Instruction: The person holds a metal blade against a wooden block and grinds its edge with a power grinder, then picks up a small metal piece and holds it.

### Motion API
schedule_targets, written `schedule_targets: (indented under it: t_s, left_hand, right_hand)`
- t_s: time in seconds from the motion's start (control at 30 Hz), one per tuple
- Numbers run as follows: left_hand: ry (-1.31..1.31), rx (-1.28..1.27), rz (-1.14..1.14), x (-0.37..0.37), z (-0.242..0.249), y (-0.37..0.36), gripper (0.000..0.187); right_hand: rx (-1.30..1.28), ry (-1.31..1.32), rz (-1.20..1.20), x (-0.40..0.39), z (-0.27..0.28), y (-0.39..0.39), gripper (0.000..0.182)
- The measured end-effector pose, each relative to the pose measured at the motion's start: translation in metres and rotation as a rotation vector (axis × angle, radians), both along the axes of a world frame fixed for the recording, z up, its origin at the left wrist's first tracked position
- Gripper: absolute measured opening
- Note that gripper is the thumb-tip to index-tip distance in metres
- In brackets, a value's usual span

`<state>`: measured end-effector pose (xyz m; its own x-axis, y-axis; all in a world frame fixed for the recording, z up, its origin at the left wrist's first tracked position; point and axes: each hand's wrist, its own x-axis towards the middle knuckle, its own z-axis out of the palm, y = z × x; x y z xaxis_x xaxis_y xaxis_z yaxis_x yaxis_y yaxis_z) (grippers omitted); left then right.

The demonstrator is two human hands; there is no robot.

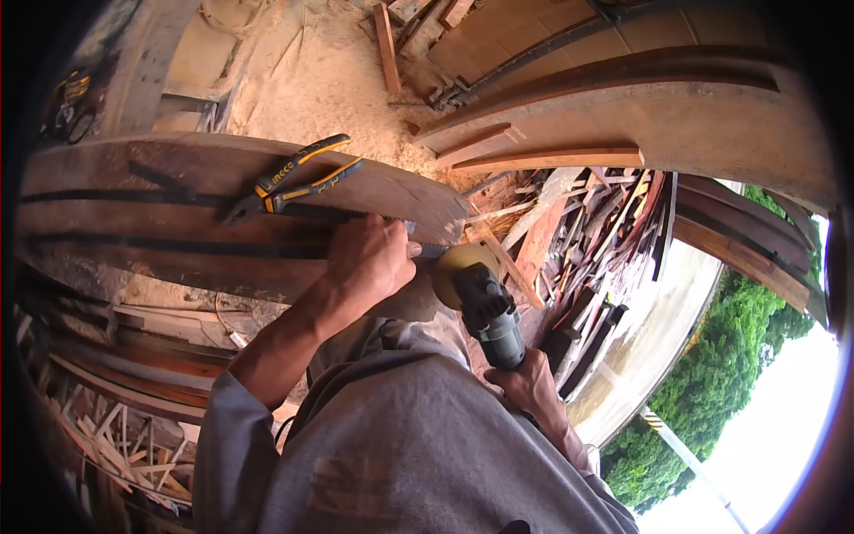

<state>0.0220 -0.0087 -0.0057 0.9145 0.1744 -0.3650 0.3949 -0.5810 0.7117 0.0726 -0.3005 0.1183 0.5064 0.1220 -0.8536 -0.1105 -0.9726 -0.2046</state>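
My right hand [532, 389] is wrapped round the rear body of an angle grinder [498, 325], whose pale yellow disc [455, 269] is at the end of the wooden plank [169, 218]. Closed fingers of my left hand [375, 258] press on a dark narrow bar [433, 252] along the plank, its short end showing right by the disc. Just beyond my left hand, pliers [289, 178] with yellow-and-black handles lie on the plank, jaws pointing left.
Thin wood offcuts [614, 227] are heaped right of the plank. Curved wooden boards [623, 116] lie farther back, beside a sawdust-covered floor [311, 76]. Stacked timber [133, 360] and loose sticks [133, 454] sit at lower left. Green trees [667, 436] show outside on the right.
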Motion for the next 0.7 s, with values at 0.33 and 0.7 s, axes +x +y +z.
schedule_targets:
  t_s: [0.33, 0.7]
  left_hand:
    - [0.039, 0.011, 0.014, 0.002, -0.001, 0.004, 0.029]
    - [-0.002, 0.024, 0.024, -0.007, -0.006, 0.000, 0.033]
  right_hand:
    - [0.021, -0.140, -0.007, 0.007, 0.000, 0.011, 0.033]
    - [0.365, -0.706, 0.841, -0.030, -0.212, -0.053, 0.050]
